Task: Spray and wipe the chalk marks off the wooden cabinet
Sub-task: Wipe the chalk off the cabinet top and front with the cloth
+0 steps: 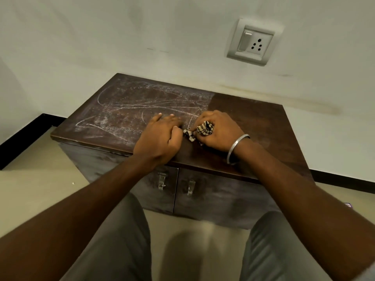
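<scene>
Item, nearest: knees (pixel 121 240) in grey trousers. Wooden cabinet (pixel 253 122), two doors, two metal handles (pixel 162 180) at centre front. On its top, near edge: left hand (pixel 160 136), outer fingers flat on the wood, inner ones bent against the cloth's loose end; pinching or only touching, cannot tell. Right hand (pixel 221 130), bangle (pixel 237 147) at wrist, fingers curled round the bunched striped cloth (pixel 206 128). Chalk marks (pixel 121 110) cover the top's left part; right part plain dark wood. Wall socket (pixel 254 42), far right.
</scene>
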